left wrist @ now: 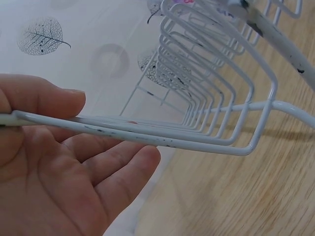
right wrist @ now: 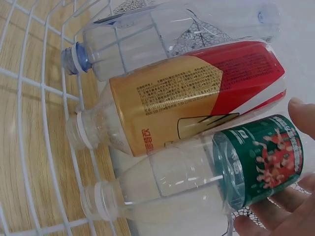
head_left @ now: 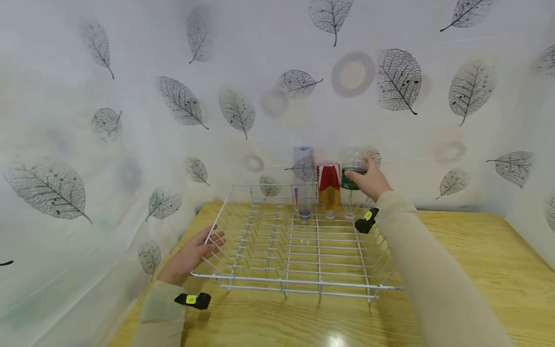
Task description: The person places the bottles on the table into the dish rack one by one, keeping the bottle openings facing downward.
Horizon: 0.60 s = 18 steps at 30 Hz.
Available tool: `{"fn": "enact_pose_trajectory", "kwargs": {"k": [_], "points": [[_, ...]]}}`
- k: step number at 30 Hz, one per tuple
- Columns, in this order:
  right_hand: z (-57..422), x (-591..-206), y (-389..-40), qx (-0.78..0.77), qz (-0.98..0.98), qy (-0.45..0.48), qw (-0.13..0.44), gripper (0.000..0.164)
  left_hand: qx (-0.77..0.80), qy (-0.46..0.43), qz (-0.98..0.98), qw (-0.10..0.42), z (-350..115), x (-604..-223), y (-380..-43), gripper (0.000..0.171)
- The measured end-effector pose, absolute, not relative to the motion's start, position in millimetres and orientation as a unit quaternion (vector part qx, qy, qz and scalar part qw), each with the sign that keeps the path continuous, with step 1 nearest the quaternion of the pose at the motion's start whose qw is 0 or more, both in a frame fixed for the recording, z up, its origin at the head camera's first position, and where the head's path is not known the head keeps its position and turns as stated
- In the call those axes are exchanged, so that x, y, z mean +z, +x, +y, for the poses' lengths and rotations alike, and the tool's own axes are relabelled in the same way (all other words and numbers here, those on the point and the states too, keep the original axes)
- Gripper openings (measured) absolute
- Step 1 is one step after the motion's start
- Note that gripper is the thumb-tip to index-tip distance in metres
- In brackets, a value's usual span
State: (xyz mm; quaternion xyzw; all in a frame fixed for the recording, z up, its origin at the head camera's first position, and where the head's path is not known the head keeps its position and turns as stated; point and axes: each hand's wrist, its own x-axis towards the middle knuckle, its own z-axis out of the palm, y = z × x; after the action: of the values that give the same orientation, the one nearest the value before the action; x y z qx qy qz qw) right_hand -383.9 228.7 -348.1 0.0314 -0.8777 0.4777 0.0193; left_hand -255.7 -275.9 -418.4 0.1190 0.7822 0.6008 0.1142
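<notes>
A white wire dish rack (head_left: 303, 279) stands on the wooden table. My left hand (head_left: 197, 253) holds its left rim wire (left wrist: 123, 132), thumb above and loosely bent fingers below. At the rack's far end, my right hand (head_left: 370, 180) grips a clear plastic bottle with a green label (right wrist: 258, 160), thumb on one side and fingers on the other. This bottle is upside down, its capless neck (right wrist: 98, 200) down among the wires. Beside it stands an inverted red and gold-labelled bottle (right wrist: 197, 93), then a clear bottle with a blue neck (right wrist: 133, 42).
A leaf-patterned translucent sheet (head_left: 260, 120) hangs behind the table and along both sides. Wooden tabletop (head_left: 468, 270) extends to the right of the rack. Plate-divider wires (head_left: 260, 241) rise in the rack's left half.
</notes>
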Motion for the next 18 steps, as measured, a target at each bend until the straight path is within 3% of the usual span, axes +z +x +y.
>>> {"fn": "enact_pose_trajectory", "kwargs": {"k": [11, 18], "points": [[245.9, -345.0, -370.3, 0.480, -0.876, 0.047, 0.021, 0.099, 0.570, 0.127, 0.804, 0.112, -277.6, -416.0, -258.5, 0.065], [257.0, -347.5, -351.1, 0.418, -0.902, 0.081, 0.067, 0.095, 0.477, 0.106, 0.869, 0.081, -277.4, -408.1, -255.2, 0.067]]}}
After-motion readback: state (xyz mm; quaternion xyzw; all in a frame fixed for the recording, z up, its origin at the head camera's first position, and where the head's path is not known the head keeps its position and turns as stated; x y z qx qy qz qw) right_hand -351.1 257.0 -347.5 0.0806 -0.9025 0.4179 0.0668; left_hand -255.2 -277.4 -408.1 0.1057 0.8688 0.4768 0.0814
